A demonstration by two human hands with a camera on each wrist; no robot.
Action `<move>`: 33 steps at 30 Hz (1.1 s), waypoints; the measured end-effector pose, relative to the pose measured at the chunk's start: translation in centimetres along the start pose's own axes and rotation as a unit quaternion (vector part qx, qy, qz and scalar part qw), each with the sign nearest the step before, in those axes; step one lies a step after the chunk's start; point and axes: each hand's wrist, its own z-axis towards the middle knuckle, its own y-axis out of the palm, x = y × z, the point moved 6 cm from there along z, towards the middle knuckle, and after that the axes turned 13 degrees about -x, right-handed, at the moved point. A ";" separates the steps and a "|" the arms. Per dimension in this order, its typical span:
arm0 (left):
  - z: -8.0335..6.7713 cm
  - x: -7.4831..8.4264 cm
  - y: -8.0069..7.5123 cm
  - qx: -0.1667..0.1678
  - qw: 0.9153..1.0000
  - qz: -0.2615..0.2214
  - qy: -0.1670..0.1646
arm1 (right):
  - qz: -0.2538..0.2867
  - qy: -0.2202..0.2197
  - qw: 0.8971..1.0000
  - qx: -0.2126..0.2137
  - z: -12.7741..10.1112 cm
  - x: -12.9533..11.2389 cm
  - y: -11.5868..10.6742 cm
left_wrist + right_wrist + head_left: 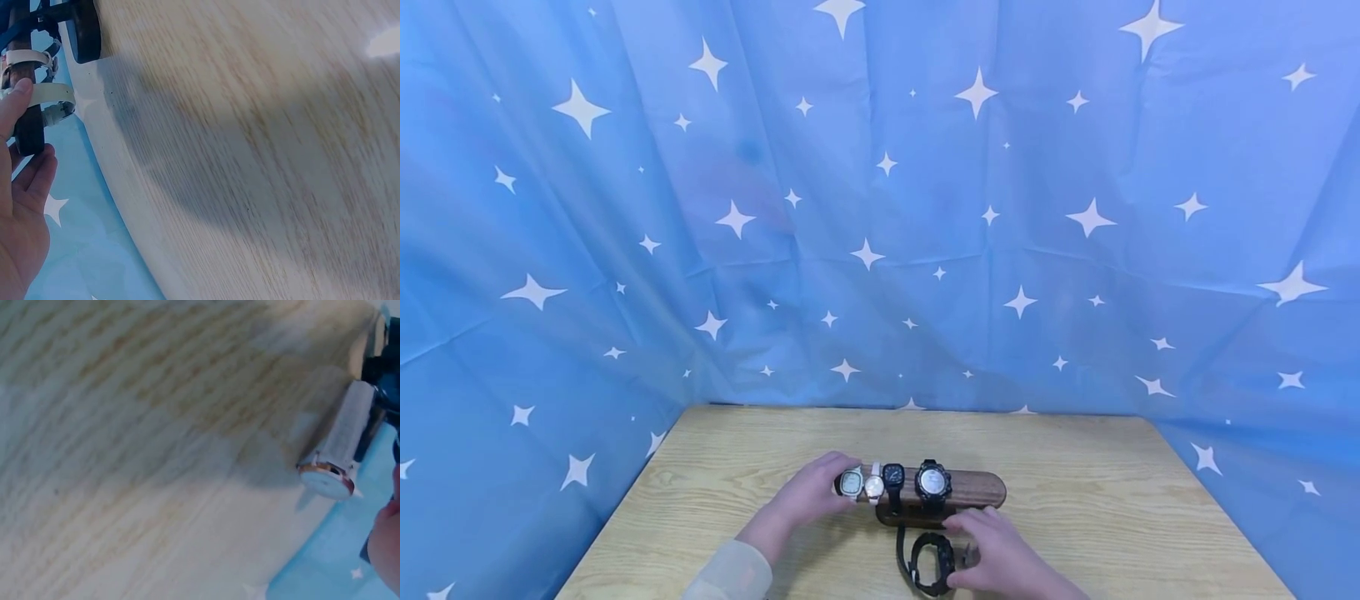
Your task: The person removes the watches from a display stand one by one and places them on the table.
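A dark wooden watch stand (981, 487) holds several watches along its bar. On the bar sit a pale square watch (852, 482), a white-strapped watch (874, 485), a black square watch (893, 477) and a large black round watch (932, 481). My left hand (816, 490) grips the bar's left end, its thumb in front beside the pale strap (53, 93). My right hand (1000, 554) is in front of the stand with thumb and forefinger apart. The thumb tip is at the edge of a looped black watch (917, 554) on the table.
A watch with a greyish strap (350, 425) lies on the table near the right hand, mostly hidden in the head view. The wood-grain table (700, 500) meets a blue star-patterned curtain (880, 208) behind and at the sides.
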 end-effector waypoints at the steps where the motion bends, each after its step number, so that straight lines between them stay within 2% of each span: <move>1: 0.0 0.0 0.0 0.001 1.000 0.000 0.003 | 0.006 0.000 1.000 -0.003 0.0 0.0 -0.2; 6: 0.0 -0.2 0.1 -0.002 1.000 0.002 0.000 | 0.029 0.010 1.000 -0.004 0.1 -0.2 -0.9; 12: 0.0 -0.3 -0.1 -0.008 1.000 -0.009 -0.016 | 0.004 0.013 0.999 0.049 0.3 -0.7 -2.0; 20: 0.0 -0.1 -0.2 -0.002 1.000 -0.005 -0.002 | -0.013 0.023 0.993 0.112 0.7 -0.5 -3.7; 27: 0.0 0.1 -0.3 -0.002 1.000 -0.003 -0.001 | 0.013 0.042 0.991 0.127 1.3 0.0 -4.4; 33: -0.1 0.3 -0.3 -0.004 1.000 -0.002 -0.004 | 0.013 0.036 0.989 0.140 2.0 0.0 -4.9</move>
